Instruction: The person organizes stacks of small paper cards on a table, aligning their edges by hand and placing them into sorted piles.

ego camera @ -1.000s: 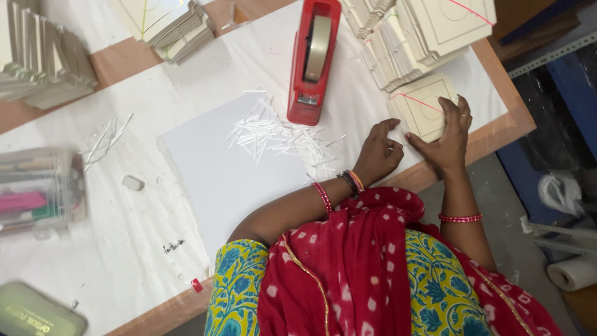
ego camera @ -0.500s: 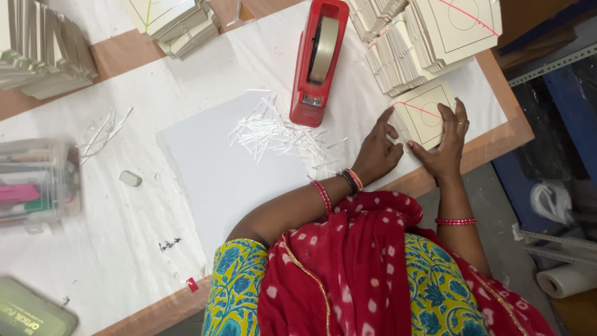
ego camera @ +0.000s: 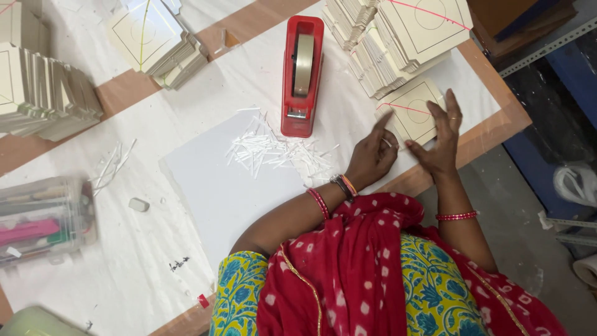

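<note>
A square cream card [ego camera: 415, 107] with a pink line and a drawn circle lies near the table's right edge. My left hand [ego camera: 372, 157] is at its left edge, index finger raised over the card and the other fingers curled on the edge. My right hand [ego camera: 439, 142] rests on the card's lower right part with its fingers spread flat. Just beyond the card stand stacks of the same cards [ego camera: 398, 31]. A red tape dispenser [ego camera: 301, 74] stands to the left of my hands, with a scatter of short white strips [ego camera: 273, 149] in front of it.
A white sheet [ego camera: 211, 186] covers the table's middle. More card stacks stand at the far left [ego camera: 43, 93] and top [ego camera: 158, 40]. A clear box of pens [ego camera: 40, 221] and a small eraser [ego camera: 138, 204] lie at the left. The wooden table edge [ego camera: 491, 134] runs by my right hand.
My left hand has gone from lying flat beside the card to curling its fingers on the card's edge. My right hand slid a little further onto the card.
</note>
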